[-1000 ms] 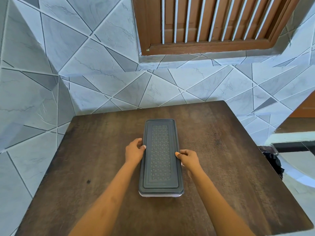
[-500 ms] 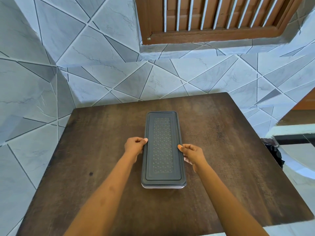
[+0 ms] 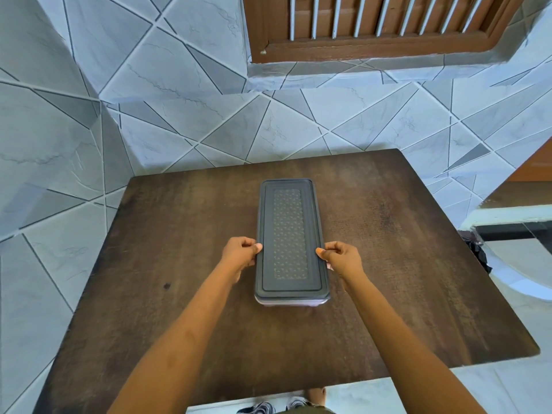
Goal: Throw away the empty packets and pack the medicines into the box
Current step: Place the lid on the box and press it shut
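A long rectangular box [image 3: 291, 240] with a dark grey patterned lid lies lengthwise in the middle of the brown wooden table [image 3: 403, 264]. The lid is on, so its contents are hidden. My left hand [image 3: 240, 253] presses its curled fingers against the box's left long edge. My right hand [image 3: 339, 258] does the same on the right long edge, thumb on the lid's rim. No loose packets or medicines show on the table.
Grey tiled walls stand behind and to the left of the table. A brown barred window [image 3: 388, 22] is above. To the right is a white ledge and a black bag [image 3: 478, 252] beside the table's edge. Shoes [image 3: 277, 409] show below.
The view has tilted down, so the box and table sit lower in frame. Both hands have stayed at the box's two long sides, fingers curling a little tighter.
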